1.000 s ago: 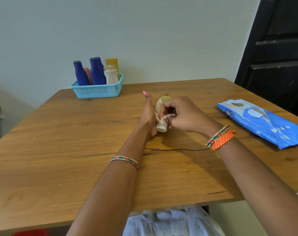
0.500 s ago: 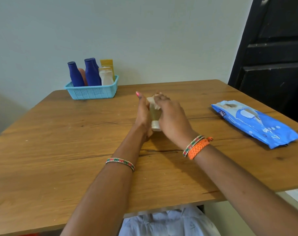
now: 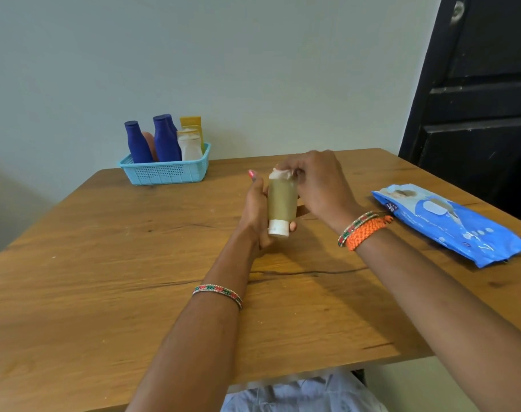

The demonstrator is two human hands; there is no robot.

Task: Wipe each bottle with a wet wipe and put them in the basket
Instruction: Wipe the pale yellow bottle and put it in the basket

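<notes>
Nearest, both forearms ran up from six o'clock, elbows cut off by the frame edge. Dead centre, the left hand [image 3: 254,214] gripped the bottle [image 3: 281,208], fingers curled behind it and mostly hidden, one fingertip peeking out by the cap. The bottle stood upright above the table [image 3: 104,263], long axis vertical, white cap pointing down at six, base up at twelve. On that top end the right hand [image 3: 318,185] pinched a bunched wipe [image 3: 281,174]; its fingertips were buried in the wad. At three o'clock lay the blue pack [image 3: 452,223], print too small to read. Far off at eleven sat the basket [image 3: 165,172], its bottles overlapping.
</notes>
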